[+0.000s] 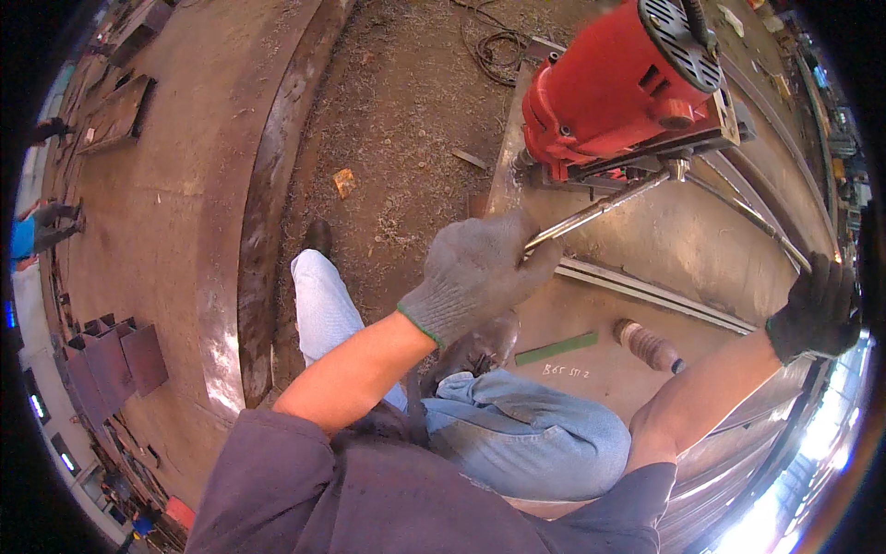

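Red drill: gloved hands clamped around its metal handles; white handwriting marks the plate

Illumination: moderate, warm-toned over the plate. The strongest light enters beyond the plate's lower right edge, where glare clips to white and a faint coloured flare follows the lens rim. The right hand reads nearly black against it. A pale reflection marks the lower end of the beam; its side face is dark. Shade lies beneath the drill; narrow highlights run along the lever. Focus: drill clear, far-left person small and soft. Distortion: straight edges bow outward; black vignetting fills the corners
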Demonstrator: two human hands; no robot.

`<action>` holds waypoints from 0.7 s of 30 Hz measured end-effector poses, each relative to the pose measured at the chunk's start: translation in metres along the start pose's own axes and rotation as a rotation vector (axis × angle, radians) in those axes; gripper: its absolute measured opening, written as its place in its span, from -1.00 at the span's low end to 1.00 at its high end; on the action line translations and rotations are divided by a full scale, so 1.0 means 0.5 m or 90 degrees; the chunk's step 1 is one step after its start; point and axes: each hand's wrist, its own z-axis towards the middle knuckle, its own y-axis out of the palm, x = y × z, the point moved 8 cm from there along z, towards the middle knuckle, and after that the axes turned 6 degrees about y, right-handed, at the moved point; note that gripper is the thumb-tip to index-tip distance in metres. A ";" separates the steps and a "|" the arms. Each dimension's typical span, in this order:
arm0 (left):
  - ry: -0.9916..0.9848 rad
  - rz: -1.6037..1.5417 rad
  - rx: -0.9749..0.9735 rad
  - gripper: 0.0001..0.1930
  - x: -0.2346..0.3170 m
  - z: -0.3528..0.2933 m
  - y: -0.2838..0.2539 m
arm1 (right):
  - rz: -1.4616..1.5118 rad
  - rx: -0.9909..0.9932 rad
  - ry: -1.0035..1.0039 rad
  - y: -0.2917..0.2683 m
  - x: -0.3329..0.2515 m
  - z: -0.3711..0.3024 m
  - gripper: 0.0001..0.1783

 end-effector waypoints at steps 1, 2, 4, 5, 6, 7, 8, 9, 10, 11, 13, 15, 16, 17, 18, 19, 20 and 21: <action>0.003 0.001 0.002 -0.57 0.002 0.000 0.001 | -0.025 0.021 -0.027 0.016 -0.010 -0.015 -0.35; 0.006 0.001 0.004 -0.57 0.004 0.000 0.003 | -0.004 -0.010 -0.044 -0.014 -0.022 -0.002 -0.40; 0.015 0.002 0.011 -0.57 0.007 0.001 0.003 | 0.088 -0.172 -0.038 0.055 -0.022 -0.008 -0.50; 0.023 -0.001 0.015 -0.57 0.008 0.000 0.001 | 0.157 -0.302 -0.015 0.100 -0.018 -0.018 -0.55; 0.029 -0.004 0.016 -0.57 0.008 0.000 0.001 | 0.176 -0.318 -0.007 0.120 -0.016 -0.027 -0.59; 0.016 -0.005 0.001 -0.58 0.007 0.001 0.002 | 0.195 -0.334 0.000 0.141 -0.014 -0.037 -0.63; 0.002 -0.006 -0.014 -0.58 0.008 0.002 0.000 | 0.165 -0.237 -0.012 0.121 -0.014 -0.036 -0.66; -0.011 -0.008 -0.029 -0.58 0.007 0.003 0.001 | 0.135 -0.140 -0.024 0.107 -0.015 -0.039 -0.68; 0.001 -0.006 -0.019 -0.59 0.008 0.004 0.000 | 0.175 -0.234 -0.019 0.140 -0.013 -0.046 -0.68; 0.013 -0.005 -0.010 -0.59 0.009 0.002 0.001 | 0.214 -0.329 -0.013 0.174 -0.010 -0.051 -0.68; 0.023 -0.006 -0.001 -0.60 0.010 0.002 0.000 | 0.225 -0.371 -0.017 0.189 -0.013 -0.054 -0.69; 0.020 -0.012 -0.005 -0.61 0.009 0.002 0.003 | 0.167 -0.263 -0.033 0.153 -0.019 -0.048 -0.69; 0.020 -0.010 -0.005 -0.62 0.009 0.003 0.003 | 0.176 -0.282 -0.019 0.149 -0.020 -0.046 -0.70; 0.020 -0.008 -0.005 -0.62 0.009 0.003 0.004 | 0.186 -0.301 -0.004 0.144 -0.021 -0.044 -0.70; 0.019 -0.004 -0.004 -0.62 0.008 0.003 0.003 | 0.197 -0.296 0.000 0.147 -0.020 -0.044 -0.70; 0.021 -0.002 0.000 -0.63 0.009 0.002 0.001 | 0.209 -0.291 0.004 0.150 -0.019 -0.045 -0.70; 0.024 0.000 0.003 -0.63 0.009 0.000 -0.002 | 0.220 -0.261 -0.003 0.147 -0.020 -0.045 -0.70; 0.027 0.002 0.007 -0.63 0.010 -0.001 -0.003 | 0.234 -0.294 0.002 0.168 -0.018 -0.051 -0.69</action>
